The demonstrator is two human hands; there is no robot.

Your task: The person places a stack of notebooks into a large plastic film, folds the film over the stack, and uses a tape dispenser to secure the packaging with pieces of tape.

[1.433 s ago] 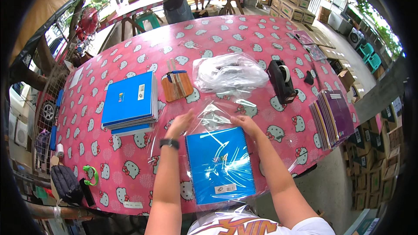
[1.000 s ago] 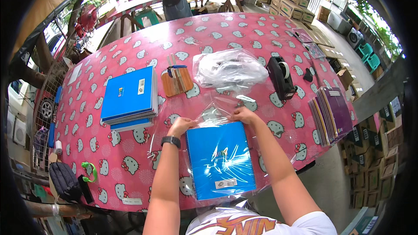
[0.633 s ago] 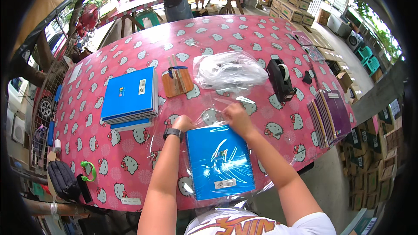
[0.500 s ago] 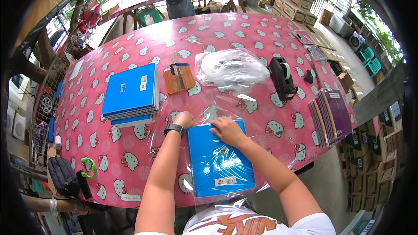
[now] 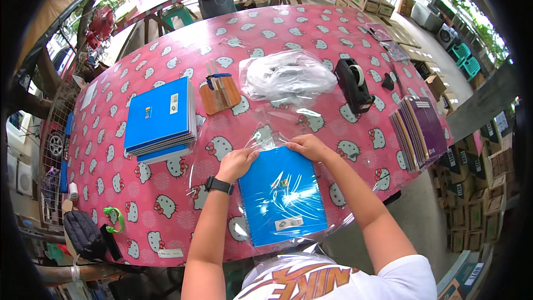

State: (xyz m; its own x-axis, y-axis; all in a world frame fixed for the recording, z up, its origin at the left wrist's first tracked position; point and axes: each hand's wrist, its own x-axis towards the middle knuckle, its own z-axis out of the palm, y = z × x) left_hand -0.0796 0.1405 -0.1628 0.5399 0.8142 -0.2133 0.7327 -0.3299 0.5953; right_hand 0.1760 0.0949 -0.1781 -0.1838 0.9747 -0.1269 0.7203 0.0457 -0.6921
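Note:
A blue spiral notebook lies at the table's near edge under clear plastic film, which catches bright glare and spreads past the notebook's sides. At the notebook's far left corner my left hand, with a dark watch on the wrist, is closed with its fingers curled on the film. By the far right corner, my right hand is closed too, thumb and fingers pinching the film along the far edge. Exactly how the film folds under my fingers is hard to see.
A stack of blue notebooks stands left, beside a wooden pen holder. Crumpled clear plastic and a black tape dispenser lie beyond my hands. Purple notebooks are at the right, a dark pouch at the left.
My right hand has moved off the notebook's cover to its far right corner. My left hand has turned and come down to the far left corner. The view has shifted slightly.

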